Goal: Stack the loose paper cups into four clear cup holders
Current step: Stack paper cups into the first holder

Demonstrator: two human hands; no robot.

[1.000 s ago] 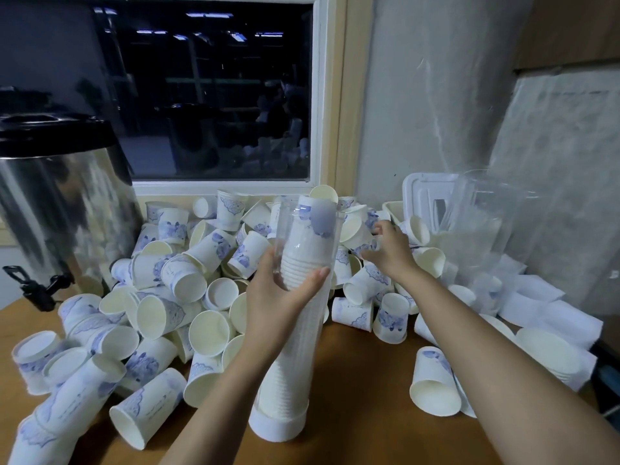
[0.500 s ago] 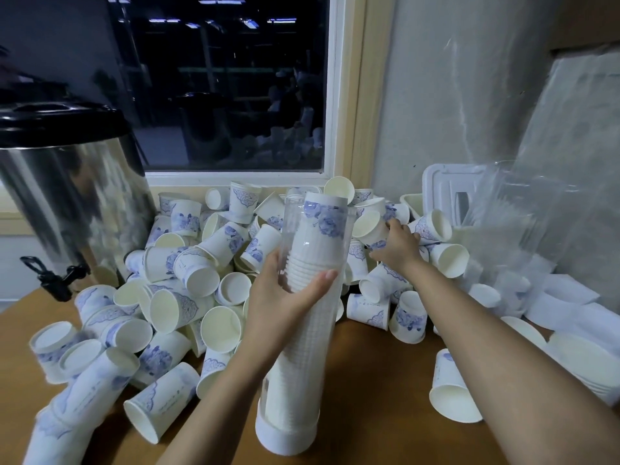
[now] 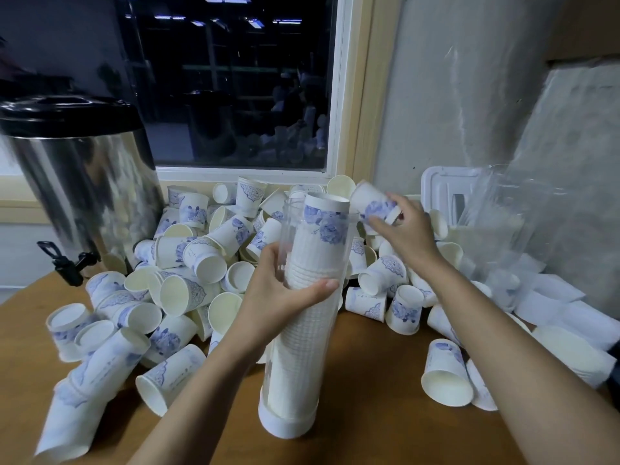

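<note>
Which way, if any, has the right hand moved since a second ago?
Yes. The right hand has lifted a cup up off the pile, toward the holder top.

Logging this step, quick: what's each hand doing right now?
Left hand: gripping the clear cup holder around its middle.
Right hand: holding one paper cup beside the holder's top.

Bare counter (image 3: 369, 380) only front-centre, between cup holder (image 3: 295, 364) and a tipped cup (image 3: 446, 374). Left and back blocked by loose cup pile (image 3: 201, 263); urn (image 3: 84, 182) fills back-left corner; plastic wrap (image 3: 503, 229) crowds right. Holder packed to its mouth, right hand (image 3: 407, 233) with held cup (image 3: 372, 204) just beside it
</note>
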